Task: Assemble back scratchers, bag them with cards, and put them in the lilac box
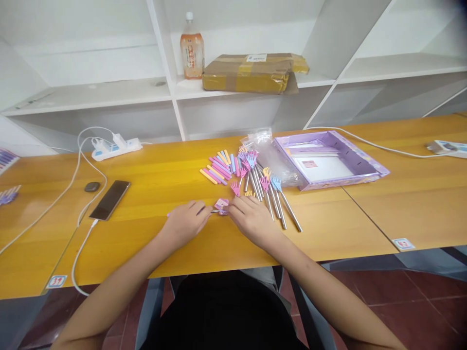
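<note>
The left hand [188, 221] is curled closed around a thin silver metal stick with a purple end [215, 211]. The right hand [250, 216] is bent, its fingertips at a small pink label [221, 204] by the stick's other end; I cannot tell if it pinches tight. The stick is between the hands, over the yellow-brown wooden table [339, 223].

From the hands, short pink, purple, yellow and blue round pieces [220, 170] lie at twelve o'clock. A heap of silver sticks with bright little plastic hands [264, 183] lies at two o'clock, and the right hand blocks some of it. Crinkly clear plastic bags [282, 163] sit between that heap and an open purple cardboard box [343, 181], farther out at two o'clock. A flat dark phone [110, 200] with a white cord [94, 223] lies at nine o'clock, and a white plastic power strip [116, 149] at ten o'clock. Far off near twelve o'clock, a clear bottle of orange drink [192, 56] and a taped brown carton [251, 75] rest on a white shelf [127, 95].
</note>
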`<state>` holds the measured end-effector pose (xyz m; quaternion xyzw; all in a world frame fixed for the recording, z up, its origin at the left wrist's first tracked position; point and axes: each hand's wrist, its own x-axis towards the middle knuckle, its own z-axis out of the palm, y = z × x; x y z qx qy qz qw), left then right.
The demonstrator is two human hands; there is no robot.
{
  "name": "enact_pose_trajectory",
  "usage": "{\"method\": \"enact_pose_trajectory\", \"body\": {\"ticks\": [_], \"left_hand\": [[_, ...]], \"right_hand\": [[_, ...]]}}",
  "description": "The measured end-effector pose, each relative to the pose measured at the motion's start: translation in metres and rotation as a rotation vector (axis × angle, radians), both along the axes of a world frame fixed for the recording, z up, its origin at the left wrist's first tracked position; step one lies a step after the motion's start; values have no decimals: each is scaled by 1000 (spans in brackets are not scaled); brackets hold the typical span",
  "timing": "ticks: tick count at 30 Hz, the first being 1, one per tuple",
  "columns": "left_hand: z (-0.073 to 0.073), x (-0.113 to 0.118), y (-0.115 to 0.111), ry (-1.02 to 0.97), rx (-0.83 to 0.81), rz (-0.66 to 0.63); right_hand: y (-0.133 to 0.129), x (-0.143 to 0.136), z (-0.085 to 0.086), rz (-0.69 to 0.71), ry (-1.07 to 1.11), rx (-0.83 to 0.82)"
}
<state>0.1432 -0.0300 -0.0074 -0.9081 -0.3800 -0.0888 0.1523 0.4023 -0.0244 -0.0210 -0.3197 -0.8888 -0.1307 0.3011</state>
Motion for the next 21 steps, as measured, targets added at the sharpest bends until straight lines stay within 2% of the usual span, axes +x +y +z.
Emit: {"method": "enact_pose_trajectory", "body": {"ticks": [6, 8, 10, 13, 17, 19, 21], "left_hand": [[-4, -6, 2, -39, 60, -27], [-6, -15, 3, -32, 76, -31], [-6, -33, 5, -13, 100, -19], [-1, -77, 6, -1, 137, 23], [8, -141, 4, -5, 156, 87], [8, -161, 1, -26, 166, 133], [6, -169, -1, -18, 149, 144]], "right_hand": [[2, 0, -1, -38, 1, 31], [2, 7, -3, -58, -12, 29], [4, 26, -3, -93, -16, 24], [9, 81, -4, -180, -30, 16], [16, 181, -8, -398, -45, 95], [18, 219, -12, -478, -42, 176], [20, 240, -16, -472, -41, 157]]}}
